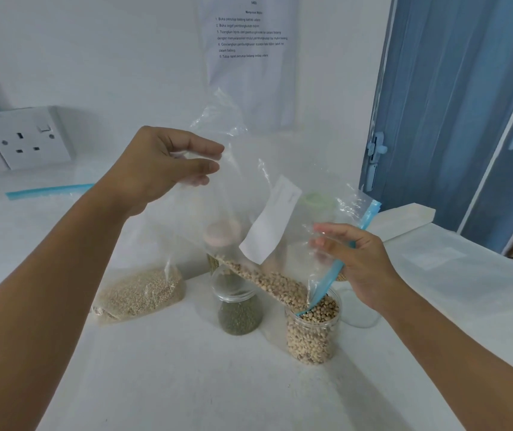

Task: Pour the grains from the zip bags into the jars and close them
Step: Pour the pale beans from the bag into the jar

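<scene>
A clear zip bag [249,188] with a white label and a blue zip strip hangs tilted over an open clear jar [312,334]. My left hand [168,164] pinches the bag's raised bottom corner. My right hand [358,259] grips the bag's mouth by the blue strip, whose end dips into the jar. Pale beans [274,283] lie along the bag's lower edge, sloping into the jar, which is nearly full of them. A closed jar of green grains [239,309] stands just left. A sealed bag of small pale grains [138,293] lies further left on the white table [187,384].
Behind the held bag stand more jars, one with a pink lid [222,236] and one with a green lid [316,200], blurred through plastic. A blue zip strip [50,191] of an empty bag lies at the back left. Wall sockets [25,136] sit left, a blue folding door [454,104] right.
</scene>
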`<action>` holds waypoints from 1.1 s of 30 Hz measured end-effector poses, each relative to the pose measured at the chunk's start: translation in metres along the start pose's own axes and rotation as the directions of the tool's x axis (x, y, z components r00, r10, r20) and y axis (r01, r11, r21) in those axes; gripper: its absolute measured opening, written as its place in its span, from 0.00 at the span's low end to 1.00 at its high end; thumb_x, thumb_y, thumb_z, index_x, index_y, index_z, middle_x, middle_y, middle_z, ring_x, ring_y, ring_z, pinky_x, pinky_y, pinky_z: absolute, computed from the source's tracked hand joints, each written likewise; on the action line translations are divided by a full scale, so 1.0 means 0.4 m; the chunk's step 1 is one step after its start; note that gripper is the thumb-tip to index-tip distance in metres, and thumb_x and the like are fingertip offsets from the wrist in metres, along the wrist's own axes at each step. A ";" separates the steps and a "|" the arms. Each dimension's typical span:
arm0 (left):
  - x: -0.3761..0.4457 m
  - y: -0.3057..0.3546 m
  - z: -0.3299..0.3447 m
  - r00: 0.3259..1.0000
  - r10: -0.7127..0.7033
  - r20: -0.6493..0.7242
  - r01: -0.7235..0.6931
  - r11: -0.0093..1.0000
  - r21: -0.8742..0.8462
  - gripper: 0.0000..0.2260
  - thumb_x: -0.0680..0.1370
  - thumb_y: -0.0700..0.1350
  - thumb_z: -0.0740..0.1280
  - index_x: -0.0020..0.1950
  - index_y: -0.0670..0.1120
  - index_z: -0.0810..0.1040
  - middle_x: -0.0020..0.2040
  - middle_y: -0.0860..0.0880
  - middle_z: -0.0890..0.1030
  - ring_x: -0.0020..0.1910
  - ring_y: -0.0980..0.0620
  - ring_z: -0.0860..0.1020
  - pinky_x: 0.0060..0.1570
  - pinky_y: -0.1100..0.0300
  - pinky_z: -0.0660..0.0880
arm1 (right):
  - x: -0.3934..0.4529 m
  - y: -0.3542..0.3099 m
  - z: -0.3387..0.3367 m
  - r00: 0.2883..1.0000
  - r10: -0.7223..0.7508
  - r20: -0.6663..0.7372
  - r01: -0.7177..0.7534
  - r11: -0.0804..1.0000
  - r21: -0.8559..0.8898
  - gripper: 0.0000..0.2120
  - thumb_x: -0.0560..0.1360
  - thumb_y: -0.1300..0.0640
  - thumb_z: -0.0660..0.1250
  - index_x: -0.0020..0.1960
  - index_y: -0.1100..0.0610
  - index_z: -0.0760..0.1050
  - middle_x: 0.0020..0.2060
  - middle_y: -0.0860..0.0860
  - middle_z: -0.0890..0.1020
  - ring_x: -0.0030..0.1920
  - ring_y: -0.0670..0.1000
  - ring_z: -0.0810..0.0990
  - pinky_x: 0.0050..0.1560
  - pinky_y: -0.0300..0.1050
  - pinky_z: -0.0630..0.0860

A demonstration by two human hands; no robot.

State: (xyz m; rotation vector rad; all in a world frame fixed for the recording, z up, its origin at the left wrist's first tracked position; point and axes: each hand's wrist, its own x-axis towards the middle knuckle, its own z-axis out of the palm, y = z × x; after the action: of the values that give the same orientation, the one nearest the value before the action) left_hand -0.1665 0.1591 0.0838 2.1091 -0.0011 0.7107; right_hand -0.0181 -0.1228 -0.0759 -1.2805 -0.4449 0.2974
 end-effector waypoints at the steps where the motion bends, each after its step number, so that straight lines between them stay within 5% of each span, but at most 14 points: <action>1: 0.001 0.000 0.000 1.000 -0.002 -0.004 0.002 1.000 0.000 0.11 0.75 0.39 0.78 0.57 0.47 0.87 0.55 0.51 0.88 0.51 0.41 0.87 0.60 0.45 0.82 | 0.002 -0.001 -0.001 1.000 -0.006 -0.001 0.006 1.000 0.009 0.11 0.71 0.60 0.77 0.54 0.54 0.87 0.51 0.50 0.88 0.52 0.55 0.87 0.57 0.50 0.84; 8: -0.001 -0.006 0.004 1.000 -0.011 -0.016 0.012 1.000 0.013 0.11 0.75 0.40 0.78 0.57 0.47 0.87 0.55 0.51 0.88 0.51 0.38 0.86 0.60 0.43 0.82 | 0.009 0.010 -0.006 0.998 -0.035 -0.056 0.038 0.998 0.052 0.08 0.78 0.66 0.72 0.55 0.60 0.86 0.47 0.52 0.87 0.48 0.54 0.87 0.51 0.45 0.84; 13: -0.001 -0.011 0.012 1.000 -0.016 -0.005 0.016 1.000 0.013 0.10 0.75 0.40 0.77 0.56 0.46 0.87 0.54 0.50 0.88 0.51 0.36 0.85 0.60 0.42 0.82 | 0.002 0.017 0.003 0.999 -0.029 0.045 0.032 0.996 -0.082 0.13 0.74 0.61 0.77 0.55 0.46 0.87 0.48 0.34 0.85 0.50 0.48 0.84 0.54 0.44 0.83; 17: -0.007 -0.017 0.023 1.000 -0.022 -0.020 0.022 0.999 0.025 0.09 0.76 0.40 0.77 0.55 0.49 0.88 0.50 0.52 0.88 0.47 0.39 0.85 0.56 0.54 0.83 | 0.002 0.022 0.003 0.995 -0.054 0.083 0.066 0.988 -0.141 0.15 0.75 0.64 0.76 0.57 0.49 0.86 0.49 0.36 0.86 0.50 0.42 0.83 0.47 0.38 0.81; 20: -0.016 -0.037 0.028 0.999 -0.002 -0.040 0.007 0.992 0.122 0.08 0.76 0.44 0.77 0.54 0.54 0.88 0.54 0.49 0.86 0.51 0.45 0.85 0.62 0.52 0.80 | 0.005 0.034 0.002 0.995 -0.064 0.075 0.074 0.989 -0.125 0.13 0.76 0.63 0.75 0.58 0.51 0.86 0.53 0.44 0.88 0.53 0.43 0.84 0.51 0.40 0.81; 23: -0.031 -0.067 0.039 0.995 0.044 -0.086 -0.019 0.962 0.274 0.10 0.76 0.46 0.77 0.55 0.59 0.87 0.68 0.52 0.77 0.67 0.56 0.76 0.68 0.62 0.72 | 0.006 0.044 -0.003 0.996 -0.070 0.063 0.076 0.992 -0.101 0.13 0.76 0.64 0.74 0.57 0.51 0.86 0.54 0.46 0.87 0.54 0.42 0.83 0.51 0.38 0.80; 26: -0.066 -0.099 0.067 0.973 0.128 -0.192 -0.018 0.873 0.487 0.12 0.75 0.52 0.77 0.58 0.61 0.86 0.75 0.48 0.66 0.73 0.45 0.65 0.68 0.72 0.60 | 0.008 0.048 -0.009 0.995 -0.067 0.068 0.073 0.993 -0.098 0.13 0.76 0.64 0.74 0.56 0.50 0.87 0.55 0.45 0.87 0.55 0.42 0.83 0.49 0.38 0.79; 29: -0.135 -0.137 0.131 0.892 0.267 -0.364 0.004 0.801 0.599 0.11 0.76 0.55 0.77 0.57 0.61 0.86 0.69 0.41 0.65 0.71 0.38 0.63 0.71 0.57 0.56 | 0.008 0.049 -0.012 0.995 -0.071 0.070 0.079 0.990 -0.120 0.13 0.77 0.64 0.73 0.57 0.49 0.86 0.56 0.44 0.87 0.57 0.43 0.83 0.50 0.39 0.80; 31: -0.187 -0.158 0.186 0.885 0.171 -0.433 0.086 0.853 0.514 0.10 0.75 0.56 0.77 0.55 0.63 0.85 0.64 0.42 0.65 0.70 0.39 0.64 0.69 0.55 0.56 | 0.008 0.049 -0.014 0.994 -0.076 0.075 0.086 0.988 -0.131 0.13 0.77 0.64 0.73 0.57 0.50 0.86 0.56 0.44 0.87 0.57 0.43 0.83 0.51 0.39 0.80; 33: -0.233 -0.178 0.236 0.913 -0.132 -0.386 0.266 0.910 0.317 0.09 0.75 0.55 0.77 0.53 0.66 0.83 0.62 0.45 0.64 0.69 0.42 0.63 0.68 0.56 0.56 | 0.008 0.049 -0.014 0.994 -0.073 0.080 0.082 0.989 -0.120 0.13 0.78 0.65 0.72 0.58 0.51 0.86 0.56 0.45 0.87 0.58 0.44 0.84 0.51 0.39 0.80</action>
State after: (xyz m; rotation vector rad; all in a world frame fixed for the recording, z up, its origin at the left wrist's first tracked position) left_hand -0.1803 0.1079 -0.0571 2.2485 0.5867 1.0188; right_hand -0.0118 -0.1210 -0.0953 -1.3718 -0.5837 0.2562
